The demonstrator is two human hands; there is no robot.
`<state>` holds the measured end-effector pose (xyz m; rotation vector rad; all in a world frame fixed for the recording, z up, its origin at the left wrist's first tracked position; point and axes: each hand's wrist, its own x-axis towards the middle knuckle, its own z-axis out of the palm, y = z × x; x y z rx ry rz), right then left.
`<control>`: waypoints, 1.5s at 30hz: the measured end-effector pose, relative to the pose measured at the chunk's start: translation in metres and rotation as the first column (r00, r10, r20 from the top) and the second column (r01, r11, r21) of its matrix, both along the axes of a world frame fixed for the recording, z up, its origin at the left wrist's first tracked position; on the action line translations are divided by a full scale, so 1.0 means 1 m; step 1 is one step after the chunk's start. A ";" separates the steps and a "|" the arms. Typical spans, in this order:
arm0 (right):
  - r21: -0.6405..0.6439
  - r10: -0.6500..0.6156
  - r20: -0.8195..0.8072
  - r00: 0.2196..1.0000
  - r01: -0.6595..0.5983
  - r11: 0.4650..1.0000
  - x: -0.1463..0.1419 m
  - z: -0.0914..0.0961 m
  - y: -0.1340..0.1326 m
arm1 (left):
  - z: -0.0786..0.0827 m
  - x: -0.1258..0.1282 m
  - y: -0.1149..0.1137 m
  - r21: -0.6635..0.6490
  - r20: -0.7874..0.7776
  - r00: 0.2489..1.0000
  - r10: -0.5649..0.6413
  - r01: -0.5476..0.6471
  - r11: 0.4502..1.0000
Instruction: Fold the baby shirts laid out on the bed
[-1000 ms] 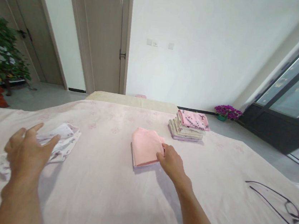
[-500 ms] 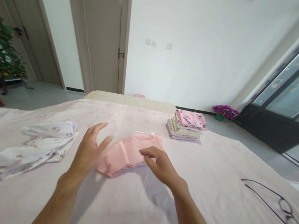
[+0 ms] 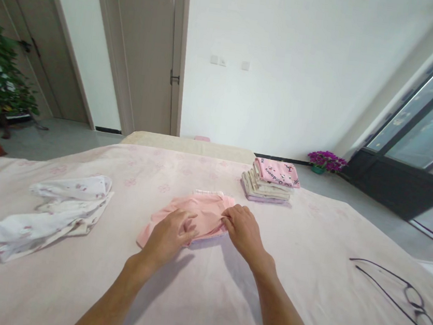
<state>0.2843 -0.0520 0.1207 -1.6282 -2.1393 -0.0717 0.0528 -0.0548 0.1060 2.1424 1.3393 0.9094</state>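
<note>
A pink garment (image 3: pixel 205 211) lies partly unfolded on the pale pink bed sheet (image 3: pixel 201 296), in the middle of the view. My left hand (image 3: pixel 169 235) rests on its near left part, fingers curled and pinching the cloth. At the garment's right edge my right hand (image 3: pixel 242 229) grips the fabric with closed fingers. A crumpled white printed garment (image 3: pixel 49 211) lies apart at the left.
A stack of folded clothes (image 3: pixel 269 181) topped by a pink printed piece sits at the back right of the bed. Eyeglasses (image 3: pixel 400 293) lie near the right edge. Beyond are doors, a green plant (image 3: pixel 3 75) and purple flowers (image 3: pixel 326 161).
My left hand left the white garment, swung right and came down on the pink one. The folded pink garment was pulled open leftward, and both hands now hold it.
</note>
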 end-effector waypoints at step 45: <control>-0.048 0.060 -0.950 0.307 -0.331 0.942 -0.037 0.020 -0.022 | -0.016 0.004 0.002 0.159 -0.145 0.986 0.087 -0.064 0.985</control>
